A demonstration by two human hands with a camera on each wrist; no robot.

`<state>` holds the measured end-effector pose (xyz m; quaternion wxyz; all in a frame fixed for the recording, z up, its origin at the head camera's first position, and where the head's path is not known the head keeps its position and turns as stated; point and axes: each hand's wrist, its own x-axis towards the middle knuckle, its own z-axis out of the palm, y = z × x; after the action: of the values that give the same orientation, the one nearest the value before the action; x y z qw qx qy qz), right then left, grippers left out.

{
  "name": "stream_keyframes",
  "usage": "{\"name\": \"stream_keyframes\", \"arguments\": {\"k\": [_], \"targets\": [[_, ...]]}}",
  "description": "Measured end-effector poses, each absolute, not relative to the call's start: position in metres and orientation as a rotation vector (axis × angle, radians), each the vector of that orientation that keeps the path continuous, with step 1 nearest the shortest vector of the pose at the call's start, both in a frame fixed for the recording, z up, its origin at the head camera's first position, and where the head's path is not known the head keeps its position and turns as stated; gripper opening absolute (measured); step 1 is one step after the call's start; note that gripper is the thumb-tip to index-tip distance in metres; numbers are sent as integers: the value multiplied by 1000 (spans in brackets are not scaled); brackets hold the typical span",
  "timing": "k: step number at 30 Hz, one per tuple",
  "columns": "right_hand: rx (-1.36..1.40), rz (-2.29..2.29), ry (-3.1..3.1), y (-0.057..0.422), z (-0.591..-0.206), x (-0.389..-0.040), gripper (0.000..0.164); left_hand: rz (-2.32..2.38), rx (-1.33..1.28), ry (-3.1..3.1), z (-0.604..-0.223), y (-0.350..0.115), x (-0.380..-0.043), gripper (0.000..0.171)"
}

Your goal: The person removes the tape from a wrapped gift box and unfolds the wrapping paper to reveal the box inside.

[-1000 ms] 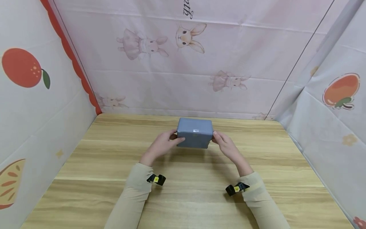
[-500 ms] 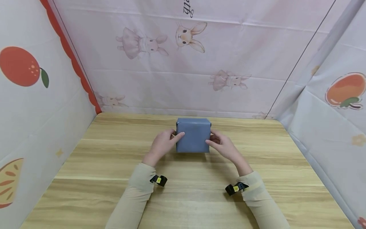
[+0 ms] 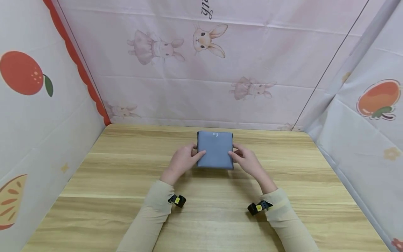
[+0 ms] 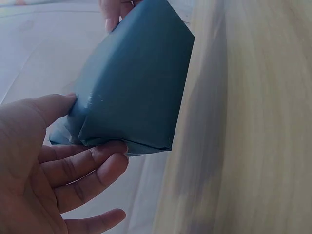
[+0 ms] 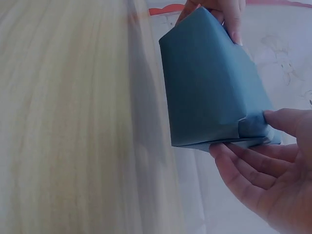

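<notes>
Between both hands is a box wrapped in blue paper (image 3: 215, 148), held up over the far middle part of the table. Small shiny tape shows near its upper edge. My left hand (image 3: 185, 159) grips its left end, thumb on the face toward me and fingers at the folded end. On the opposite end my right hand (image 3: 247, 159) does the same. In the left wrist view, folded paper flaps of the blue box (image 4: 131, 83) lie against the left fingers (image 4: 92, 165). The right wrist view shows the blue box (image 5: 204, 83) with the right fingertips (image 5: 222, 151) under its folded end.
A wood-grain table (image 3: 207, 217) carries everything. Behind it hangs a pale pink cloth (image 3: 176, 94) printed with rabbits. Fruit-printed white cloths stand at the left (image 3: 37, 133) and right (image 3: 355, 129). Each wrist bears a small black camera.
The box has been turned over in the hands, showing different faces; a taped face is toward me now. The right thumb has moved onto the near face. The left hand shifted slightly right.
</notes>
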<state>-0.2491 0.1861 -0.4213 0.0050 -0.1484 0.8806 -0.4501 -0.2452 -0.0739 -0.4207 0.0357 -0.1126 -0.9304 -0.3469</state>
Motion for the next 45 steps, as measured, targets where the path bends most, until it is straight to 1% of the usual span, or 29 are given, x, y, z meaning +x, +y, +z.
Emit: {"name": "stream_keyframes", "arguments": {"k": [6, 21, 26, 30, 45], "targets": [[-422, -1324, 2800, 185, -424, -251, 43, -1021, -365, -2889, -425, -72, -246, 48], [-387, -1170, 2766, 182, -431, -253, 49, -954, -409, -2967, -433, -72, -248, 40], [-460, -1095, 2764, 183, -433, -256, 52, -891, -399, -3007, -435, -73, -249, 45], [-440, -1058, 2765, 183, -433, -255, 53, -849, -387, -3026, -436, -73, -250, 47], [-408, -1059, 2726, 186, -432, -253, 57, -827, -351, -3016, -436, -72, -247, 48]]}}
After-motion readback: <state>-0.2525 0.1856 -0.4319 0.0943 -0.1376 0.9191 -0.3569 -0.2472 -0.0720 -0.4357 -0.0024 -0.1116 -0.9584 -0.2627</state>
